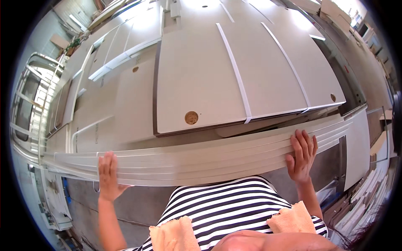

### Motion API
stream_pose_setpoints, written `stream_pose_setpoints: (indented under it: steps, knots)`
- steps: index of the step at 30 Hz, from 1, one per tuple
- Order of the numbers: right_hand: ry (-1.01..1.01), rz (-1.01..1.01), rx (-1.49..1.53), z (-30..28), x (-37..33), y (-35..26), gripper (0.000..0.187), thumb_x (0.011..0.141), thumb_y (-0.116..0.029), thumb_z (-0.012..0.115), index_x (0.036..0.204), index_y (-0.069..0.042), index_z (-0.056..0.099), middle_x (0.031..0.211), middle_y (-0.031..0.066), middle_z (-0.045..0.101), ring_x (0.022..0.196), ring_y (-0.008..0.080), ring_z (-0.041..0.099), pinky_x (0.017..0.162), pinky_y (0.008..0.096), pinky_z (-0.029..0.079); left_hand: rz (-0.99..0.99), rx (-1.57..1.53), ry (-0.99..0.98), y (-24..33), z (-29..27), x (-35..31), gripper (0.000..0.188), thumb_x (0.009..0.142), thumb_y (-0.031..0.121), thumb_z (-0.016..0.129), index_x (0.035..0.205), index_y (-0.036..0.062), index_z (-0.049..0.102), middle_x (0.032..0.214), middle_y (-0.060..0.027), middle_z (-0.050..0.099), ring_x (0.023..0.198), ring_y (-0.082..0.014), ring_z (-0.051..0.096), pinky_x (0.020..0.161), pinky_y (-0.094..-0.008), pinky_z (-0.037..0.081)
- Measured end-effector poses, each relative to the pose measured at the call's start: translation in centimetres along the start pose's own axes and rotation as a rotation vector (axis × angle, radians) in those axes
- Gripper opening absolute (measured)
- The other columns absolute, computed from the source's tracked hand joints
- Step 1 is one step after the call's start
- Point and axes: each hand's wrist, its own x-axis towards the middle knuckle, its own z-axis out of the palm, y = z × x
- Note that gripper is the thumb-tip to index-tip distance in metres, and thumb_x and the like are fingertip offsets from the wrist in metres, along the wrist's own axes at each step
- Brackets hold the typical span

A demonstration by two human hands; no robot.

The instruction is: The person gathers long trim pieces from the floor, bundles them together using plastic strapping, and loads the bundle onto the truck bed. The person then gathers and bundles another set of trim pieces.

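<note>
A stack of long, narrow beige boards point(201, 161) lies across in front of me, its layers slightly fanned. Toward its left end my left hand point(109, 175) lies with straight fingers flat over the boards and the thumb out along the near edge. Nearer the right end, my right hand point(302, 155) rests on the boards with its fingers spread. Neither hand visibly wraps round a board; the undersides are hidden. Just beyond is a pile of large beige panels point(201, 79) with round brown holes, bound by white straps point(236, 75).
More large panels point(130, 96) lie to the left of the pile. A white metal rail frame point(31, 100) stands at the far left. Offcut strips point(360, 201) are heaped on the floor at the lower right. A grey floor point(142, 205) shows between me and the boards.
</note>
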Motion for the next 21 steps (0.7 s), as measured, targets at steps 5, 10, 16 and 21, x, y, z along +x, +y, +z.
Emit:
stream_pose_setpoints:
  steps: [5,10,16,21]
  knots:
    - [0.208,-0.046,0.029,0.8,3.0,2.1,0.044,0.091,-0.035,0.042,0.117,-0.003,0.059,0.125,0.0123,0.059,0.122,0.0344,0.049,0.108,0.0505,0.026,0.185,-0.023,0.031,-1.1,-0.3,2.0,0.109,0.058,0.063,0.072,0.143,0.0084,0.032,0.145,-0.0150,0.036,0.134,-0.0340,0.034,0.113,-0.0573,0.016]
    - [0.204,-0.056,0.013,1.6,1.7,1.5,0.042,0.090,-0.035,0.043,0.108,-0.003,0.064,0.113,0.0115,0.064,0.110,0.0311,0.058,0.105,0.0489,0.033,0.048,0.019,0.140,0.3,1.0,0.5,0.099,0.066,0.067,0.064,0.142,0.0101,0.035,0.144,-0.0159,0.038,0.134,-0.0348,0.035,0.111,-0.0570,0.019]
    - [0.301,-0.036,0.043,2.0,2.2,2.7,0.038,0.086,-0.032,0.047,0.099,-0.003,0.067,0.103,0.0135,0.067,0.100,0.0311,0.062,0.098,0.0460,0.041,0.037,0.015,0.172,0.3,1.8,1.3,0.100,0.067,0.071,0.062,0.141,0.0084,0.036,0.144,-0.0163,0.038,0.134,-0.0342,0.034,0.112,-0.0552,0.020]
    - [0.216,0.038,0.194,-0.3,4.1,5.8,0.057,0.083,-0.042,0.062,0.124,-0.003,0.053,0.131,0.0162,0.051,0.125,0.0323,0.045,0.106,0.0510,0.032,-0.145,-0.575,0.157,5.2,-2.8,3.3,0.103,0.073,0.081,0.044,0.143,0.0065,0.033,0.146,-0.0156,0.036,0.138,-0.0310,0.030,0.113,-0.0508,0.018]
